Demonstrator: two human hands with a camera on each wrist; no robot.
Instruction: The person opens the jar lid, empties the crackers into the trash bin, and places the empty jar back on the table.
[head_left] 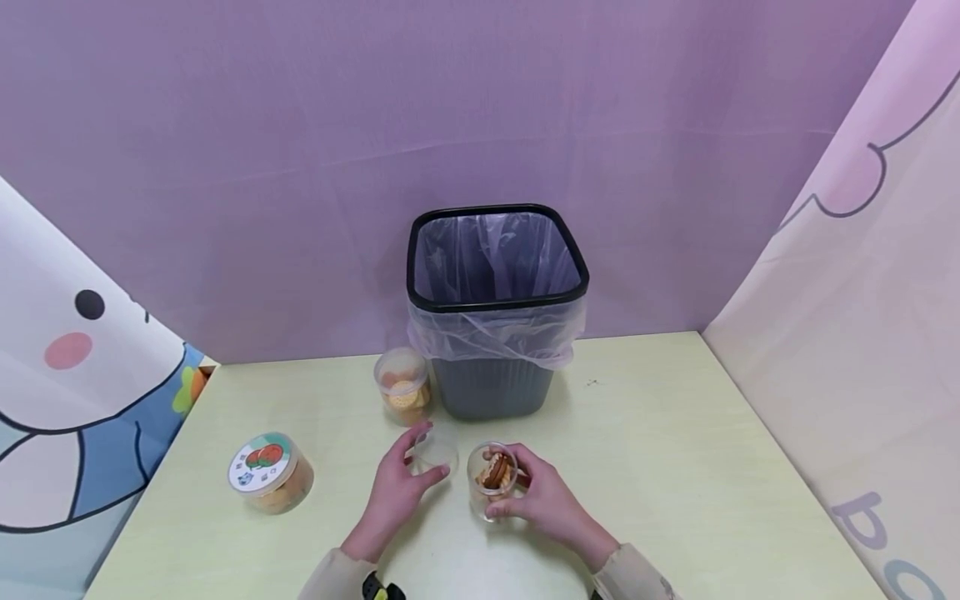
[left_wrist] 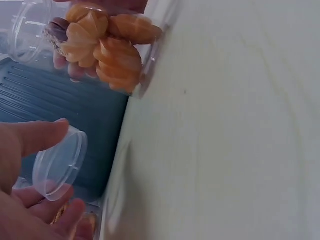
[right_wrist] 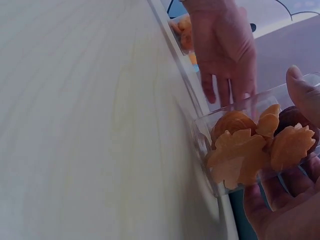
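My left hand [head_left: 397,487] holds a clear plastic lid [left_wrist: 60,162] between its thumb and fingers, just above the table. To its right, my right hand [head_left: 543,500] grips an open clear jar [head_left: 482,504] with the thumb in front and fingers around the far side. Orange-brown, flower-shaped cookies [left_wrist: 117,62] and a darker one fill the lower part of the jar, seen through its wall in both wrist views. The jar stands upright, its base at the tabletop. In the right wrist view the left hand shows beyond the jar, its lid hidden.
A grey trash bin [head_left: 491,387] with a black rim and clear liner stands behind the hands, against the purple backdrop [head_left: 300,167]. Left of it is a clear lidded jar of cookies [head_left: 405,392]. Another jar with a watermelon-print lid [head_left: 261,462] sits farther left on the pale table [head_left: 675,467].
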